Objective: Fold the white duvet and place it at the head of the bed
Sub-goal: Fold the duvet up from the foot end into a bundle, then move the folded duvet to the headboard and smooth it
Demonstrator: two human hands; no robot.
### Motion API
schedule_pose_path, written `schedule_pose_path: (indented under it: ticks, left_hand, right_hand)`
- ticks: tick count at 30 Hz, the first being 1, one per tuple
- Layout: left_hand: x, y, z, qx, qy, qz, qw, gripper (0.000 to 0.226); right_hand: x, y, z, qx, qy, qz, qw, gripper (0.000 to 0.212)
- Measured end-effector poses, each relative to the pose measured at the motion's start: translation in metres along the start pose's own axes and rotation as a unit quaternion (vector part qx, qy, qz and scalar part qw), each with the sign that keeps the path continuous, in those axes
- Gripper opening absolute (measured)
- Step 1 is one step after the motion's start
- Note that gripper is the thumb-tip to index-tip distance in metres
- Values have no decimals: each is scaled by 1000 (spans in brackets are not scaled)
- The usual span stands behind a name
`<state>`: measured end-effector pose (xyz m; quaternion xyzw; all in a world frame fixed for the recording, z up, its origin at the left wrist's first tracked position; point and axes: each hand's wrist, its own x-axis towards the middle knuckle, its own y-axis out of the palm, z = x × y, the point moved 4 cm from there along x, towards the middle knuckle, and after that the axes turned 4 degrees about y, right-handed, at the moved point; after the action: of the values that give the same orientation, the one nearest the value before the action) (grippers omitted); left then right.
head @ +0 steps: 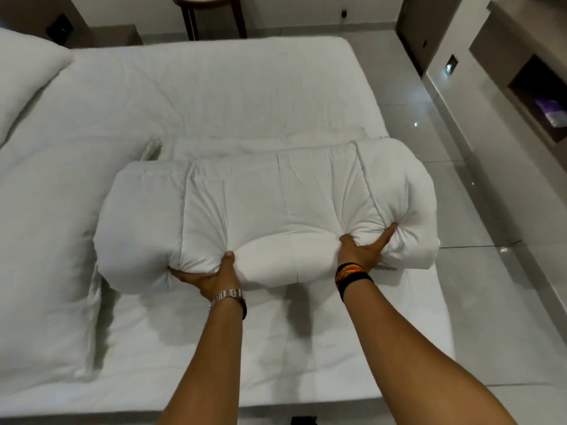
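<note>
The white duvet (270, 207) is a thick folded bundle lifted just above the bed (214, 87), casting a shadow on the sheet below it. My left hand (211, 276) grips its near edge left of centre, thumb on top and fingers tucked under. My right hand (365, 250) grips the near edge further right, fingers sunk into the padding. Part of the duvet still trails on the mattress behind the bundle. The head of the bed lies to the left.
Two white pillows lie at the left: one near me (40, 256), one at the far corner (24, 75). A dark-legged side table (211, 13) stands beyond the bed. Glossy tiled floor (478, 210) and a built-in shelf unit (534, 96) are on the right.
</note>
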<state>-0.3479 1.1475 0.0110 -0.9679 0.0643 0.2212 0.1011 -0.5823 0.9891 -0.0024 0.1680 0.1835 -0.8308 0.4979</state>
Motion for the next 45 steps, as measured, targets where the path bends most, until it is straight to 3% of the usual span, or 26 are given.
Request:
schedule_pose_path:
  ticks: [4, 8, 11, 13, 15, 18, 20, 21, 24, 26, 31, 34, 36, 38, 40, 45]
  left_hand:
    - [-47, -60, -24, -15, 21, 33, 999, 124]
    - [-94, -134, -53, -4, 112, 89, 990, 116]
    - [-108, -164, -70, 67, 162, 139, 975, 110]
    - [-108, -167, -76, 202, 214, 169, 941, 102]
    - [-97, -159, -65, 396, 270, 183, 858, 93]
    - [-70, -154, -39, 602, 323, 138, 717, 95]
    - [-52, -151, -26, 646, 367, 114, 659, 104]
    - [-40, -146, -21, 642, 393, 106, 649, 106]
    - [-8, -120, -11, 611, 456, 110, 638, 110]
    - [14, -91, -7, 611, 465, 117, 630, 113]
    - [86, -13, 14, 655, 411, 130, 621, 104]
    - [105, 0, 13, 686, 361, 159, 612, 104]
    - [96, 0, -3, 669, 353, 159, 635, 103]
    - [79, 2, -22, 604, 388, 121, 686, 103]
    - [64, 16, -31, 566, 404, 111, 710, 105]
    - [66, 33, -16, 651, 322, 153, 670, 104]
  right_hand:
    - [-55, -54, 25, 0, -35, 6, 999, 107]
    - [-121, -124, 51, -23, -108, -4, 994, 102]
    - [-145, -153, 78, -83, -151, 51, 984, 102]
    - [-147, -158, 87, -226, -150, 98, 958, 99]
    - [-140, -158, 81, -419, -182, 122, 881, 95]
    - [-120, -151, 55, -608, -353, 45, 709, 88]
    - [-111, -140, 41, -635, -448, 47, 628, 90]
    - [-104, -131, 38, -632, -487, 57, 600, 93]
    - [-74, -97, 36, -635, -545, 104, 538, 99]
    - [-42, -70, 29, -661, -521, 128, 524, 100]
    - [51, 16, -5, -694, -432, 182, 546, 96]
    - [64, 37, -7, -707, -397, 208, 547, 95]
    - [56, 33, 10, -700, -399, 211, 553, 99]
    - [37, 38, 32, -662, -445, 206, 567, 106]
    - [21, 51, 43, -632, -491, 228, 555, 109]
    - [24, 71, 9, -683, -443, 262, 518, 105]
